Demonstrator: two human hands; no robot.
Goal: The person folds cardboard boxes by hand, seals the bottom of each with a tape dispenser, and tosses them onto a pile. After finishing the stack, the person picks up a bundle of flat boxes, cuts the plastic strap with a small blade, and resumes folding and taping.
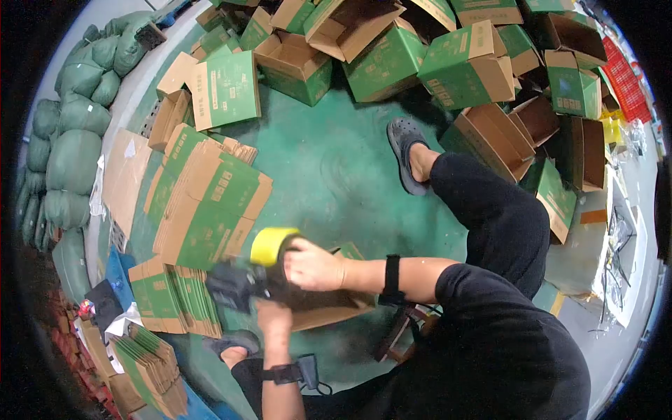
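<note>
My right hand (315, 264) is closed around the side of a wide roll of yellow tape (271, 246), fingers bent over its edge. Right beside the roll is a blurred black object (236, 285). My left hand (274, 318) is just below that object, its fingers smeared by motion and partly hidden, so I cannot tell what it grips. Under both hands lies a cardboard box (336, 312), brown side showing, partly covered by my right forearm. Black straps circle both wrists.
Stacks of flattened green-and-brown cartons (210, 203) lie to the left, with more folded cartons (171, 297) below. Made-up boxes (385, 59) pile up across the top and right. Green sacks (73, 154) line the left wall. A red crate (625, 80) stands far right.
</note>
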